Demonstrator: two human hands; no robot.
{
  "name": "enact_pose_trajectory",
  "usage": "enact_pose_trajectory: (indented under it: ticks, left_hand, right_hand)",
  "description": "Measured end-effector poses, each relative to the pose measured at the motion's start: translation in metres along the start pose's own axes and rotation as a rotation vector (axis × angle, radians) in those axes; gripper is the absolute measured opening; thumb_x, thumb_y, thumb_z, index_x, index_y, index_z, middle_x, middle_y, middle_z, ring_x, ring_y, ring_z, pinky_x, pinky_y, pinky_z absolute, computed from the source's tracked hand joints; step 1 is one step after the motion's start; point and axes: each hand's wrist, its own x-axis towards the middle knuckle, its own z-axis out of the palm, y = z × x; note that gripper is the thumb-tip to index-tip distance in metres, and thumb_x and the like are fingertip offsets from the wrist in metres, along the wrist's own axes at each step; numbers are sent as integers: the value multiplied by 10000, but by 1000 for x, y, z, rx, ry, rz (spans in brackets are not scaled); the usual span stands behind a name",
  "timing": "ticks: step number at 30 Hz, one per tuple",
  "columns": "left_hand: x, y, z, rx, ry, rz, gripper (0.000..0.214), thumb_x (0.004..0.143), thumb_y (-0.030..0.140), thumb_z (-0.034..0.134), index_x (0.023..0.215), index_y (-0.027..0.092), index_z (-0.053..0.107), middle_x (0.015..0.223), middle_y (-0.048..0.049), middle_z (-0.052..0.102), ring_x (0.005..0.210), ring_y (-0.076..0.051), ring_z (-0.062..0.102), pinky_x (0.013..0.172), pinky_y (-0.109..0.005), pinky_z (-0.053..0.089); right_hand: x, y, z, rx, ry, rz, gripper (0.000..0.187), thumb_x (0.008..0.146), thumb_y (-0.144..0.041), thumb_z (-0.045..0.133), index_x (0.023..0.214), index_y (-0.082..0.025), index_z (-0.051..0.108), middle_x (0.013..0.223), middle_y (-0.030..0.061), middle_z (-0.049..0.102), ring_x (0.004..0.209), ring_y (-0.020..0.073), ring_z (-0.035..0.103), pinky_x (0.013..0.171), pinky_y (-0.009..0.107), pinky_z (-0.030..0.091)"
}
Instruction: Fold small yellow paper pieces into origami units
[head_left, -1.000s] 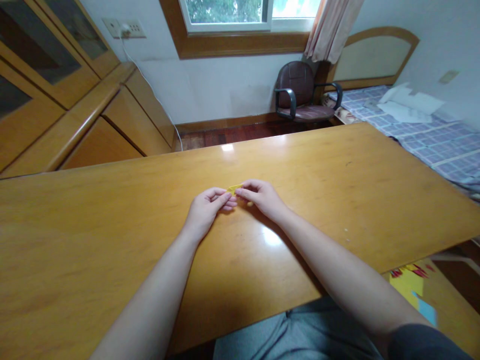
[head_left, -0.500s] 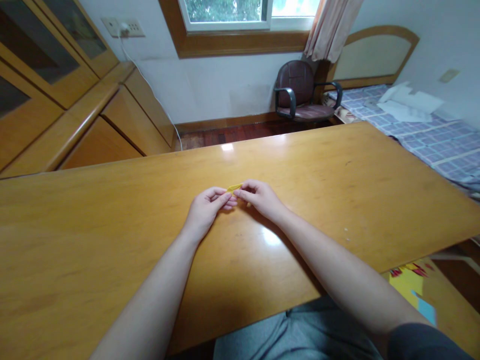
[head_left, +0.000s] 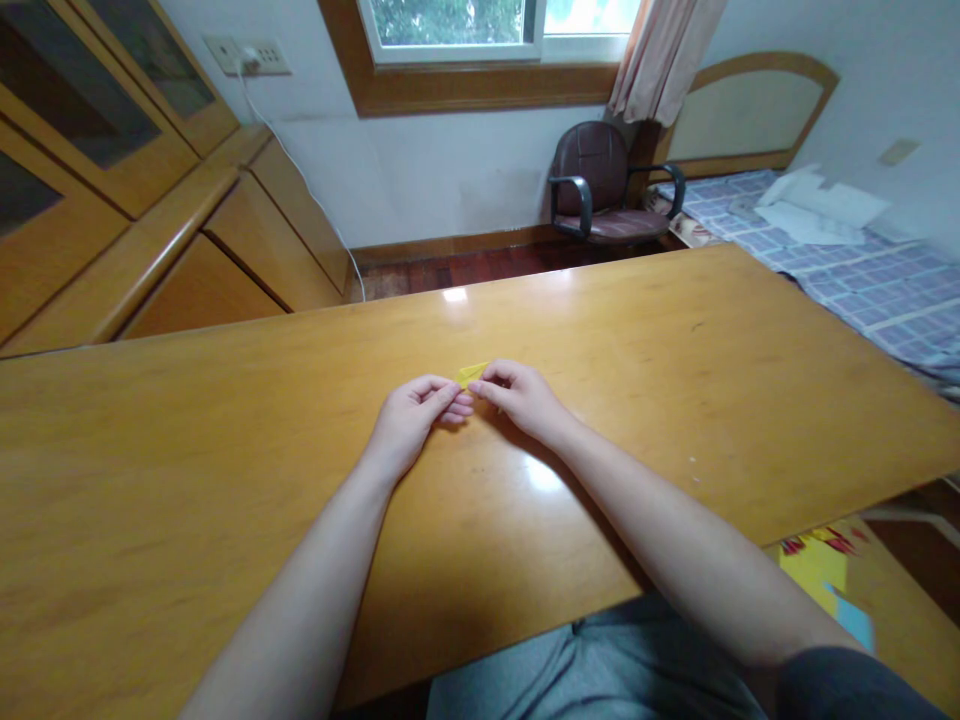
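Note:
A small piece of folded yellow paper is pinched between my two hands over the middle of the table. My left hand grips its left end between thumb and forefinger, the other fingers curled below. On the right side, my right hand pinches the paper with thumb and fingertips. Part of the paper is covered by the fingers, so its full shape does not show.
Beyond the table stand a brown armchair and a bed with a checked cover. A wooden cabinet is at the left. Low at the right, yellow paper and light blue paper lie on another surface.
The yellow paper has tilted slightly, so a wider, more triangular part shows above the fingers. Both hands stay almost in the same place.

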Motion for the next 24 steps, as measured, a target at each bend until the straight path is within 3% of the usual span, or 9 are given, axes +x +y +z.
enact_pose_trajectory:
  ticks: [15, 24]
  left_hand:
    - [2, -5, 0, -37, 11, 66, 319, 709, 404, 817, 821, 145, 668, 765, -47, 751, 665, -142, 701, 705, -273, 581]
    - [0, -3, 0, -28, 23, 70, 297, 722, 397, 804, 834, 145, 693, 791, -64, 757, 686, -155, 701, 706, -285, 580]
  right_hand:
    - [-2, -7, 3, 103, 10, 80, 225, 791, -370, 678, 715, -161, 641, 651, -20, 576, 652, 127, 500, 624, 248, 381]
    - [-2, -7, 2, 119, 18, 56, 217, 790, -356, 690, 707, -159, 656, 668, -12, 605, 656, 130, 526, 668, 264, 403]
